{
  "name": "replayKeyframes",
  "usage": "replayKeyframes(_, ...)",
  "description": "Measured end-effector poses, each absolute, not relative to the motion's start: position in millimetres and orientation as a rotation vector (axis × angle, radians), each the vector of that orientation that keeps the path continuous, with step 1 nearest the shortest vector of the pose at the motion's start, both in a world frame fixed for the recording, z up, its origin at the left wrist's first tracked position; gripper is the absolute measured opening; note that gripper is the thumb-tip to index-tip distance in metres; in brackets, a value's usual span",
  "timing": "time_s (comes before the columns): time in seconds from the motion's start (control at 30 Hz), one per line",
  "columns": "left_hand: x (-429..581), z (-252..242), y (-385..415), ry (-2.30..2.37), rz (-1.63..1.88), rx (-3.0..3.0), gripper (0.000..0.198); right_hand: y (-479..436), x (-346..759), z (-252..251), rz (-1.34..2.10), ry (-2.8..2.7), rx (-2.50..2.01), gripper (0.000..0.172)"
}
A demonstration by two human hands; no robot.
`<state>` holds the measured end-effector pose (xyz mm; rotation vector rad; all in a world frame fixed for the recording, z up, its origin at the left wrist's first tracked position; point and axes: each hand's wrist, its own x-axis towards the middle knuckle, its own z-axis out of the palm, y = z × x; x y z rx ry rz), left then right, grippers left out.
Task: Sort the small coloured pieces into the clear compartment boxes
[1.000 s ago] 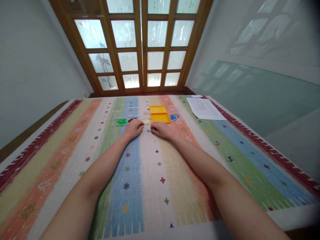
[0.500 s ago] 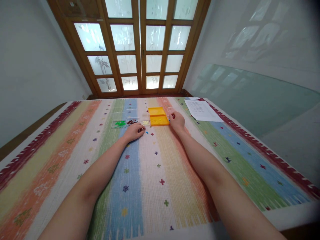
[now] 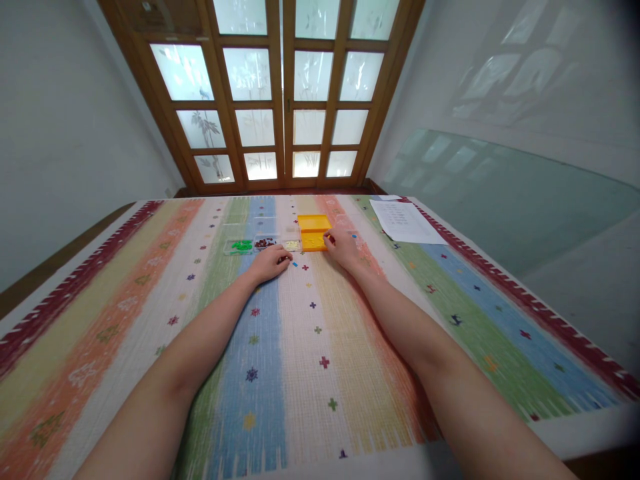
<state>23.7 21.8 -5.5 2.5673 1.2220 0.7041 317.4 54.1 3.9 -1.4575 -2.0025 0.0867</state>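
My left hand (image 3: 271,263) rests on the striped cloth, its fingers pinched together. Just beyond its fingertips shows a small blue piece (image 3: 295,265); I cannot tell whether they touch. My right hand (image 3: 343,248) is at the right edge of an open yellow box (image 3: 314,221), thumb and fingertips closed over its near half. What either pinch contains is too small to make out. Small yellow pieces lie in the box. Left of it stand clear boxes with pale pieces (image 3: 293,246), dark red pieces (image 3: 265,243) and green pieces (image 3: 242,246).
Right of my right hand, a bit of blue (image 3: 354,235) shows by a faint clear box. A printed sheet of paper (image 3: 407,222) lies farther right on the striped tablecloth (image 3: 300,360). Wooden doors with glass panes (image 3: 307,127) stand beyond the table.
My right hand has moved left, from beside the clear box at the right to over the yellow box's right part. The blue bit behind it is now uncovered. My left hand stays put.
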Motion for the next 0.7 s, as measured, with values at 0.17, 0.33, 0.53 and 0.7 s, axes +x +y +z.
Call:
replayKeyframes(0.17, 24, -6, 24, 1.286, 0.711, 2.516, 0.026, 20, 270, 13, 0.137, -2.332, -1.243, 0.017)
replayKeyframes(0.33, 22, -9, 28, 1.401, 0.774, 2.453, 0.026, -3, 250, 17, 0.031, -2.496, -1.196, 0.024)
replayKeyframes(0.53, 23, -11, 28, 1.441, 0.775, 2.437, 0.027, -4, 250, 17, 0.052, -2.572, -1.185, 0.016)
replayKeyframes(0.7, 23, -10, 27, 1.432, 0.782, 2.436, 0.028, -2, 248, 13, 0.079, -2.55, -1.175, 0.013)
